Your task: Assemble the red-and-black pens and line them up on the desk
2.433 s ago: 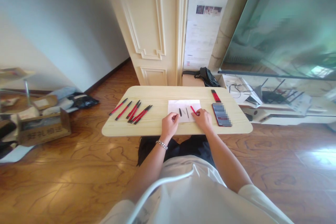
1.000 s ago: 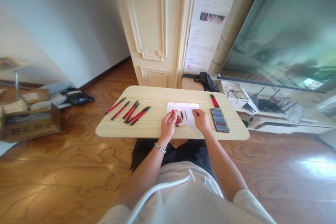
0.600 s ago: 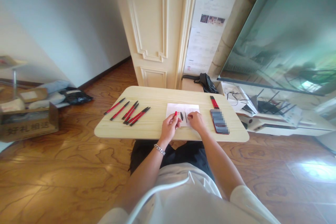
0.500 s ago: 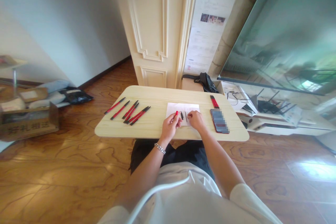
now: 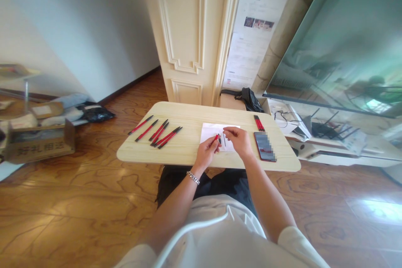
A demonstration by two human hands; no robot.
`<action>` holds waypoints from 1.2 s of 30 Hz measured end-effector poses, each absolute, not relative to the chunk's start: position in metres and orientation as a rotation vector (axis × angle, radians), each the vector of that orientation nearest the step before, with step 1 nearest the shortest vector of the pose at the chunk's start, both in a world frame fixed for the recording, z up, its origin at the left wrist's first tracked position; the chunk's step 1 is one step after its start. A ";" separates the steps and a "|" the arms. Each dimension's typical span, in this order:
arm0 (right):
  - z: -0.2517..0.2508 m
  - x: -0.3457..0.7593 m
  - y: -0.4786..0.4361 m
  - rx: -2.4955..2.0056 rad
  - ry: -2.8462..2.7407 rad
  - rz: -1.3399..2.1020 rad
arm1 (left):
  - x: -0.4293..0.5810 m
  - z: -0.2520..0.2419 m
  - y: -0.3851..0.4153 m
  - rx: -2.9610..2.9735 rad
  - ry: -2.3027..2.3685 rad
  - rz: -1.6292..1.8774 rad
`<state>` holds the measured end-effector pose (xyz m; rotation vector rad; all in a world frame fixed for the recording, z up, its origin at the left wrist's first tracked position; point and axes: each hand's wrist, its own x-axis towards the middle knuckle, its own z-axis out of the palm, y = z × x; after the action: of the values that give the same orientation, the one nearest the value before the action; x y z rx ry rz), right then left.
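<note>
Pinching a short red-and-black pen piece (image 5: 216,137) between the thumb and fingertips of your left hand (image 5: 205,153) over a white paper sheet (image 5: 209,132), your right hand (image 5: 240,140) hovers just beside it, fingers loosely curled on nothing visible, with red-and-black pens (image 5: 160,132) at left on the pale wooden table (image 5: 188,153), nothing in your way.
</note>
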<state>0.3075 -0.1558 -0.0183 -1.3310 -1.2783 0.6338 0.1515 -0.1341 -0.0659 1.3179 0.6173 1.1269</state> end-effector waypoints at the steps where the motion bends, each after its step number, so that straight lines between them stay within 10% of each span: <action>1: -0.015 0.305 -0.156 -1.328 -1.294 0.629 | 0.151 -0.065 -0.134 1.324 0.622 1.127; 36: -0.030 0.332 -0.148 -1.876 -1.621 0.379 | 0.151 -0.063 -0.136 1.249 0.595 1.126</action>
<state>0.3318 -0.1478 -0.0301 -1.8765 -1.6213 0.3793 0.1514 -0.1359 -0.0627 1.2493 0.5948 1.1256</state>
